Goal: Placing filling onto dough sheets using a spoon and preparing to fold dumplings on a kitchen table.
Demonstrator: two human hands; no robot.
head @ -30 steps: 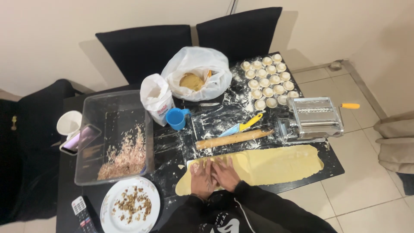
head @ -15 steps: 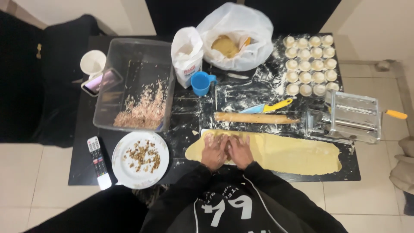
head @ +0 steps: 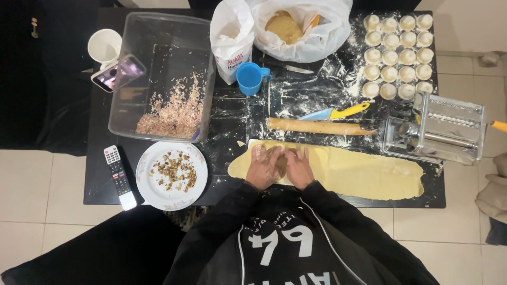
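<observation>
Change: both hands sit a little further left on the dough than half a second ago, same pressed-together pose; table items keep their places
Left hand (head: pixel 262 167): palm down on dough sheet (head: pixel 359 171), fingers spread and floury; flat on the sheet, not closed round anything
Right hand (head: pixel 300 168): just beside left hand, fingertips angled inward, touching it; also flat, fingers loosely apart, nothing clamped
Dough sheet: long pale yellow strip along the near edge of black table (head: pixel 100 184); hands rest on its left end; a small darker lump shows between the hands, cannot tell what it is
Rolling pin (head: pixel 319 126): wooden, lying crosswise just beyond the sheet
Knife (head: pixel 338 113): yellow handle, blue blade, just beyond rolling pin
Pasta machine (head: pixel 438 129): metal, at the right end of the sheet
Dough pieces (head: pixel 396 55): small round ones in rows, far right corner
Plate (head: pixel 150 192): white, chopped bits on it, left of hands
Clear tub (head: pixel 132 68): shredded filling inside; phone leaning on its rim
Blue cup (head: pixel 249 78): beside flour bag (head: pixel 231 37)
Remote (head: pixel 119 177): near left edge
</observation>
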